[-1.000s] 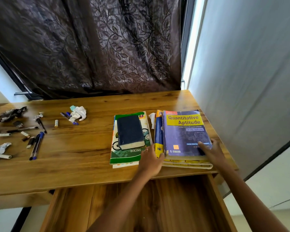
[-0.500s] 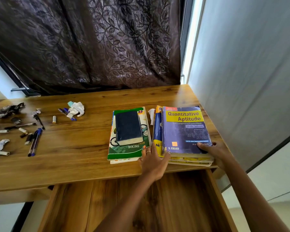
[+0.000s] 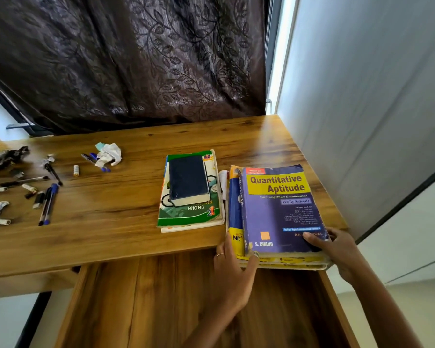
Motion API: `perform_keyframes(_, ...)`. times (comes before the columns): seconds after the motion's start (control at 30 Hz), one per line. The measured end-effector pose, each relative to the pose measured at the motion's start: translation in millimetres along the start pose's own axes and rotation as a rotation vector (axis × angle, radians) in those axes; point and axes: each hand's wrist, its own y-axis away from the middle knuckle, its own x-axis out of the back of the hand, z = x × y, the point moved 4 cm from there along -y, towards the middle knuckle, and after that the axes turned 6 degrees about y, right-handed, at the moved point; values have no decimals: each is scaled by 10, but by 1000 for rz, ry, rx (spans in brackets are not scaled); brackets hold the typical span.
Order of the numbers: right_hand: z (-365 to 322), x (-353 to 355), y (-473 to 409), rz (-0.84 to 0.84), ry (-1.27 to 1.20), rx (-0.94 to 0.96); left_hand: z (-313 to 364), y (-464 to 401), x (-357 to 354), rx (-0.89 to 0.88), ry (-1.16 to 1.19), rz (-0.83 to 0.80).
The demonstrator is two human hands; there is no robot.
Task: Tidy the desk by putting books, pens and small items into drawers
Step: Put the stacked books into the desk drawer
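Observation:
A stack of books topped by the purple "Quantitative Aptitude" book (image 3: 279,209) juts over the desk's front edge, above the open wooden drawer (image 3: 161,302). My left hand (image 3: 232,275) grips the stack's near left corner, thumb against its front edge. My right hand (image 3: 337,249) grips the near right corner, thumb on the purple cover. To the left lies a second stack: a dark blue book (image 3: 187,180) on a green "Biking" book (image 3: 191,212). Pens (image 3: 47,204) and small items are scattered at the desk's left end.
The wooden desk (image 3: 111,209) ends at a grey wall (image 3: 362,96) on the right and a dark curtain (image 3: 126,59) behind. Crumpled paper (image 3: 109,154), a black wrapper (image 3: 5,158) and a small battery (image 3: 76,170) lie at the left.
Both hands have pulled the right-hand book stack toward me, so it now overhangs the desk edge above the drawer. The green stack has not moved.

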Motion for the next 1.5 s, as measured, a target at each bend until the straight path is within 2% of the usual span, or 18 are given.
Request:
perform_keyframes(0.13, 96, -33, 134, 9, -21, 7, -32, 77, 16, 44, 194, 66)
perform_keyframes(0.2, 118, -36, 155, 68, 40, 9, -37, 46, 61, 83, 227, 74)
perform_keyframes(0.3, 40, -1, 194, 243, 367, 141, -74, -13, 133, 181, 282, 53)
perform_keyframes(0.37, -57, -21, 284, 347, 590, 302, -139, -51, 145, 270, 364, 0)
perform_keyframes(0.5, -105, -367, 458, 225, 984, 607, -197, -84, 117, 377, 472, -110)
perform_keyframes(0.63, 26, -709, 458, 197, 1306, 707, -163, -76, 136, 397, 522, -127)
perform_keyframes(0.83, 59, -893, 426, 288, 1345, 714, -179, -94, 176, 410, 523, -162)
perform_keyframes(1.17, 94, -897, 421, 324, 1417, 709, -131, -61, 204, 383, 426, -199)
perform_keyframes(1.33, 88, -856, 513, 370, 1466, 809, -182, 56, 152, 332, 379, -270)
perform_keyframes(1.5, 138, -830, 749, 373, 1431, 896, -318, 144, 161, 380, 416, -312)
